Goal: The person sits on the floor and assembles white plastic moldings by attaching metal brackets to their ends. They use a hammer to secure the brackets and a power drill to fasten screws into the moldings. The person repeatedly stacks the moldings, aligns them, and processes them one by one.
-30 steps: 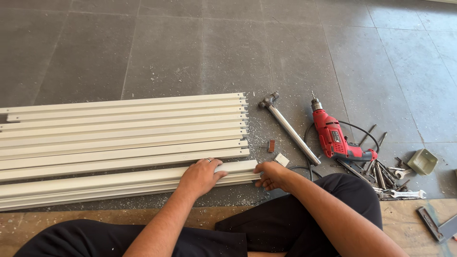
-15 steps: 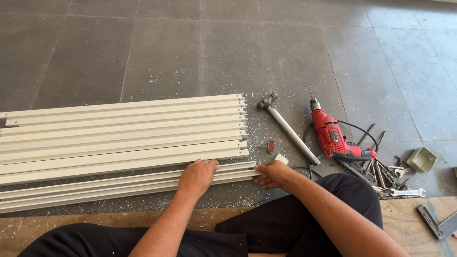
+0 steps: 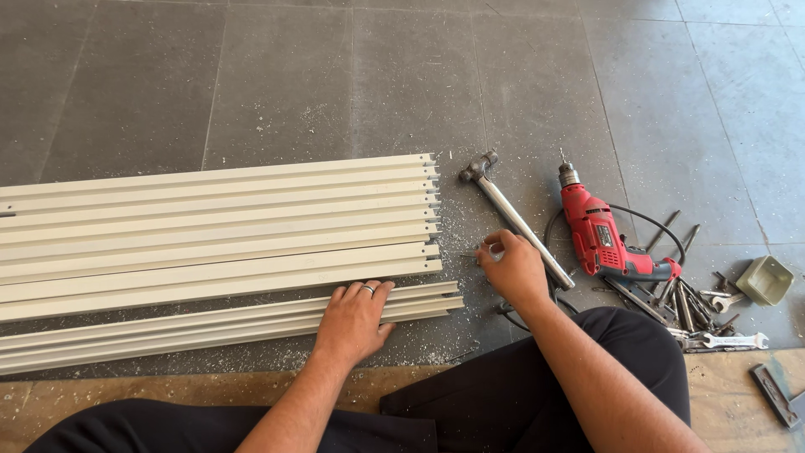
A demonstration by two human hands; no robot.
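My left hand [image 3: 356, 319] lies flat, palm down, on the nearest of several long white metal profiles [image 3: 210, 235] laid side by side on the grey floor; a ring shows on one finger. My right hand [image 3: 513, 267] is just past the profiles' right ends, its fingertips pinched on a small light piece [image 3: 493, 253] that is mostly hidden by the fingers. This hand sits right beside the handle of a hammer [image 3: 511, 218] lying diagonally on the floor.
A red power drill [image 3: 604, 239] with a black cord lies right of the hammer. Several wrenches and bits [image 3: 696, 310] and a small green tray [image 3: 765, 279] are further right. Metal shavings litter the floor. My black-trousered legs and a wooden board [image 3: 168, 390] are nearest me.
My right hand has moved up and away from the profile's end to the spot by the hammer handle and pinched its fingers. My left hand has stayed on the near profile.
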